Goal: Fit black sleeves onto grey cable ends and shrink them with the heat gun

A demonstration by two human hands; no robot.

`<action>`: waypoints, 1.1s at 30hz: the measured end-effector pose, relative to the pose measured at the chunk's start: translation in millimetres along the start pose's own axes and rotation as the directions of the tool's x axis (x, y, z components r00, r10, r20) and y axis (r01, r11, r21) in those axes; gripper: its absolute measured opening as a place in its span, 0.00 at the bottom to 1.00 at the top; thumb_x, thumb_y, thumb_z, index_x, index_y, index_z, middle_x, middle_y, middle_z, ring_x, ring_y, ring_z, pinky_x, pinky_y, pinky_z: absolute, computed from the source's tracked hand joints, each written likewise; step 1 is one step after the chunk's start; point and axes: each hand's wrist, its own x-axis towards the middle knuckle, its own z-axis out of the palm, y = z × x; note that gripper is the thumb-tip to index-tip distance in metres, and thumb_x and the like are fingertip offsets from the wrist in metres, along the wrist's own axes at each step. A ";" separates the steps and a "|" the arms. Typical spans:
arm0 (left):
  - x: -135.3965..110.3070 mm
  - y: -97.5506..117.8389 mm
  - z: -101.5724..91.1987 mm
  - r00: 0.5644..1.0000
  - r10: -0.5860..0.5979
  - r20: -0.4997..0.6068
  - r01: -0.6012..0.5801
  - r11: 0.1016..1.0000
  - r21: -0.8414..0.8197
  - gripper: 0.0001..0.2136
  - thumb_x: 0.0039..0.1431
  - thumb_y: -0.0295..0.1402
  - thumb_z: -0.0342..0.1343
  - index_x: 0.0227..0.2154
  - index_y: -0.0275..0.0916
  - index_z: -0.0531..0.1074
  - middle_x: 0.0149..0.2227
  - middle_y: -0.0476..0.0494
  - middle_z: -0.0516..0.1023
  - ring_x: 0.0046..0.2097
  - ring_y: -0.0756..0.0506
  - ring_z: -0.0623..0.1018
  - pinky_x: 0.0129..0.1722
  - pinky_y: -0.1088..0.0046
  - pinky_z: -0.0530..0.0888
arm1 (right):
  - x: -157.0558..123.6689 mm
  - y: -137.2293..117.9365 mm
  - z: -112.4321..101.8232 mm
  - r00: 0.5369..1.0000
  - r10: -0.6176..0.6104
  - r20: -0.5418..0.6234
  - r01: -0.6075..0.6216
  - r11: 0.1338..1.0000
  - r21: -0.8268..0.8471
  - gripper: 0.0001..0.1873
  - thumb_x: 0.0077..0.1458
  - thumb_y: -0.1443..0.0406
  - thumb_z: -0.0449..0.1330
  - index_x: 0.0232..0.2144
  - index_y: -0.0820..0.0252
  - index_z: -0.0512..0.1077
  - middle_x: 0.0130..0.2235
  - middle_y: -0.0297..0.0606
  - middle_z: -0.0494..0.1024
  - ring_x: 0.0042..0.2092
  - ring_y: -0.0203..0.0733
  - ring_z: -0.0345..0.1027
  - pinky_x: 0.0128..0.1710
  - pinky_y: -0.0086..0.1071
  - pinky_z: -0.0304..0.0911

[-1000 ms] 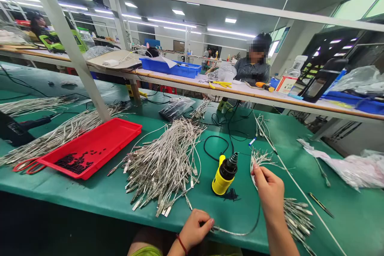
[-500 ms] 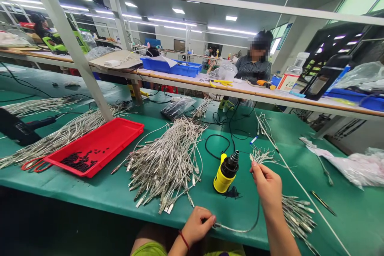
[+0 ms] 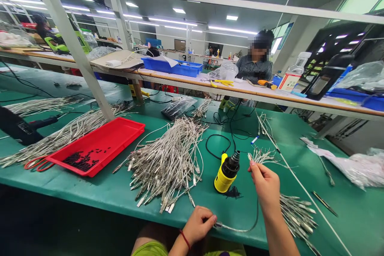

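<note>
My left hand (image 3: pixel 198 225) grips the end of a braided silver cable (image 3: pixel 237 230) at the front edge of the green workbench (image 3: pixel 90 180). That cable sags to the right and rises behind my right hand (image 3: pixel 265 187), whose fingertips pinch its frayed strands (image 3: pixel 261 157). A yellow and black heat gun (image 3: pixel 226 173) stands upright just left of my right hand, with small black scraps (image 3: pixel 232 193) at its base. A large heap of silver cables with metal ends (image 3: pixel 165 168) lies further left. Another bundle (image 3: pixel 297 216) lies below my right forearm.
A red tray (image 3: pixel 120 136) of small black parts and red-handled scissors (image 3: pixel 37 164) lie at the left. A white rod (image 3: pixel 312 204) and plastic sheeting (image 3: pixel 351 168) lie to the right. A raised shelf with a blue crate (image 3: pixel 172 68) runs behind, and a co-worker (image 3: pixel 256 64) sits beyond.
My right hand has shifted slightly left, closer to the heat gun, and the view has drifted a little. My left hand still grips the cable.
</note>
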 end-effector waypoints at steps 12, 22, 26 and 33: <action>-0.2 -6.1 3.2 1.000 0.010 0.000 -0.010 1.000 -0.001 0.31 0.66 0.59 0.44 0.16 0.39 0.60 0.21 0.50 0.64 0.29 0.48 0.66 0.39 0.68 0.64 | -2.0 -3.9 6.0 1.000 0.021 0.007 -0.021 1.000 -0.005 0.34 0.53 0.36 0.60 0.20 0.60 0.74 0.15 0.29 0.58 0.19 0.34 0.50 0.18 0.32 0.45; 0.4 -5.0 3.0 1.000 0.014 0.001 -0.014 1.000 0.009 0.27 0.66 0.53 0.47 0.16 0.40 0.57 0.20 0.51 0.60 0.28 0.48 0.66 0.38 0.68 0.63 | -1.9 -7.3 9.3 0.999 -0.012 0.031 0.012 1.000 -0.020 0.34 0.55 0.37 0.59 0.20 0.60 0.75 0.15 0.30 0.59 0.19 0.34 0.50 0.18 0.31 0.45; -0.2 -4.7 3.3 1.000 0.010 -0.008 -0.010 1.000 0.021 0.28 0.67 0.54 0.46 0.16 0.39 0.60 0.21 0.50 0.63 0.30 0.48 0.67 0.39 0.69 0.64 | -1.9 -0.2 10.5 0.998 -0.009 0.060 0.009 1.000 -0.004 0.32 0.55 0.39 0.61 0.21 0.61 0.76 0.16 0.29 0.59 0.20 0.34 0.49 0.19 0.32 0.44; -2.1 -4.2 3.5 1.000 -0.011 -0.029 0.012 0.999 0.038 0.30 0.67 0.55 0.48 0.15 0.39 0.66 0.22 0.48 0.68 0.31 0.47 0.69 0.39 0.70 0.66 | -1.2 15.5 13.6 0.994 0.053 0.091 -0.051 0.998 -0.029 0.29 0.57 0.42 0.62 0.23 0.61 0.75 0.19 0.29 0.57 0.23 0.34 0.48 0.22 0.31 0.44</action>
